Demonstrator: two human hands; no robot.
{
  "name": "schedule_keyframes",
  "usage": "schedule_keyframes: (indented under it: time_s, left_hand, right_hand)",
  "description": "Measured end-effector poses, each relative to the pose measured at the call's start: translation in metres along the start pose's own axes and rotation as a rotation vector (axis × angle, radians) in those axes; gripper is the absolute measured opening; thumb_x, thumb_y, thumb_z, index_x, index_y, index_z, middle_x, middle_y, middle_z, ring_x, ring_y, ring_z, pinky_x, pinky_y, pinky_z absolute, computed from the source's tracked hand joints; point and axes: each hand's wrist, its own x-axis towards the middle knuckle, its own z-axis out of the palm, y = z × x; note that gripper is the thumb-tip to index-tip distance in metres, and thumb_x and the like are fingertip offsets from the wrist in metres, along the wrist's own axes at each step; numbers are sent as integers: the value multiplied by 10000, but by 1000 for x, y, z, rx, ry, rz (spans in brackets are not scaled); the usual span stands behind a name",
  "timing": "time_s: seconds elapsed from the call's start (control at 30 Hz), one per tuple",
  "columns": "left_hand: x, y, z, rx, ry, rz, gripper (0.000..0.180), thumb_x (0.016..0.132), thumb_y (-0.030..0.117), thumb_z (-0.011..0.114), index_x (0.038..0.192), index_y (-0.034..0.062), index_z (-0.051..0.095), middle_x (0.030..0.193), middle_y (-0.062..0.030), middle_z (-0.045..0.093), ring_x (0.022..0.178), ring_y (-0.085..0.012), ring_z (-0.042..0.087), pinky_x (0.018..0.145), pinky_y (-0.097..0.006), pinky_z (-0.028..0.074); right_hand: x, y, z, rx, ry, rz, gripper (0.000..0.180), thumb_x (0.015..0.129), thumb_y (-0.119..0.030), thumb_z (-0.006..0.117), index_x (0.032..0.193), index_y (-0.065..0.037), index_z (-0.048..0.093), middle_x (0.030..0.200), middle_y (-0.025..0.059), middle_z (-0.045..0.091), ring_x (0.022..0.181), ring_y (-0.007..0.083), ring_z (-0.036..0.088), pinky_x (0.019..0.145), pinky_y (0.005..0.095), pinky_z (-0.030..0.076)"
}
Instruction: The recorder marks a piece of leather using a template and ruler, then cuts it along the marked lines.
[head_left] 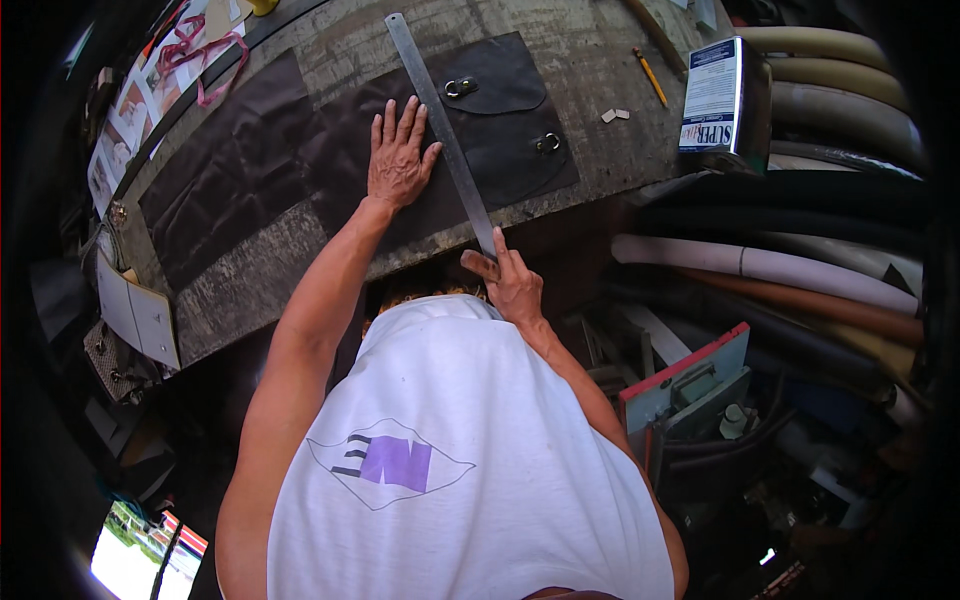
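Note:
My left hand (400, 160) lies flat with spread fingers on dark brown sheet material (360, 120), its fingertips against a long steel ruler (445, 130). The ruler slants from the far side of the worktable to its near edge. At its near end my right hand (518, 292) is closed around a brown wooden handle (479, 265), with one finger stretched along the ruler. The rest of that tool is hidden. Right of the ruler are a dark flap (505, 85) and a second dark flap (510, 165), each with a metal ring fitting.
A second dark sheet (225, 165) lies on the worktable (265, 270) at left. Further right are small pale pieces (615, 116), a yellow pencil (650, 77) and a rectangular tin (712, 100). Rolls of material (760, 265) are stacked on the right. A red strap (185, 50) lies far left.

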Motion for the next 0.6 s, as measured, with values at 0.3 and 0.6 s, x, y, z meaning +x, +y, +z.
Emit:
schedule_keyframes:
  time_s: [0.3, 0.6]
  left_hand:
    - [-1, -2, -3, -49, -41, 31, 919, 871, 680, 492, 1508, 50, 286, 1603, -59, 194, 1489, -342, 59, 1196, -479, 46]
    - [0, -2, -4, -38, -58, 35, 1015, 818, 749, 495, 1512, 43, 270, 1607, -58, 175, 1489, -345, 40, 1197, -484, 34]
  right_hand:
    - [-2, 3, 2, 6, -26, -1, 747, 751, -47, 706, 1444, -78, 428, 823, 106, 600, 670, 325, 660, 554, 396, 549]
    - [0, 3, -1, 6, -58, 19, 827, 713, -31, 704, 1471, -96, 380, 884, 109, 603, 710, 326, 671, 586, 406, 557]
